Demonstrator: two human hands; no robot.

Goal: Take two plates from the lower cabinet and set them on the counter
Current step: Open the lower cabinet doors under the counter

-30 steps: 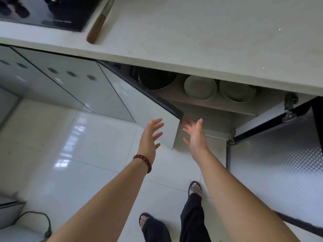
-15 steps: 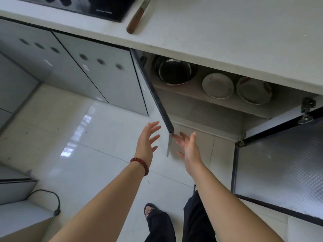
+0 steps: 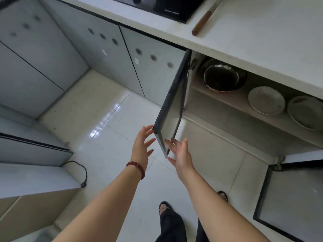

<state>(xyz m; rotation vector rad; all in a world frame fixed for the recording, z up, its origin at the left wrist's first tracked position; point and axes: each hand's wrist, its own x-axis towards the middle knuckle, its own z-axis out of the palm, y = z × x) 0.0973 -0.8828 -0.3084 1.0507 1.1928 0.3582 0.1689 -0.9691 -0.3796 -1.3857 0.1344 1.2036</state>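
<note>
Two white plates lie side by side on the shelf of the open lower cabinet: one plate (image 3: 266, 100) and a second plate (image 3: 305, 111) at the right edge, partly cut off. The white counter (image 3: 262, 32) runs above them. My left hand (image 3: 142, 145) is open, fingers spread, just left of the open left cabinet door (image 3: 172, 109). My right hand (image 3: 180, 152) is open too, its fingertips at the door's lower corner. Both hands hold nothing and are well short of the plates.
A dark metal pot (image 3: 222, 75) stands on the shelf left of the plates. The right cabinet door (image 3: 293, 198) hangs open at lower right. A wooden-handled knife (image 3: 202, 21) and a black cooktop (image 3: 166, 6) sit on the counter. A black cord (image 3: 83, 175) lies on the tiled floor.
The left cabinet door has swung further open, now edge-on to me. My view has shifted left, so the shelf and plates sit further right. Both hands stay open near the door edge.
</note>
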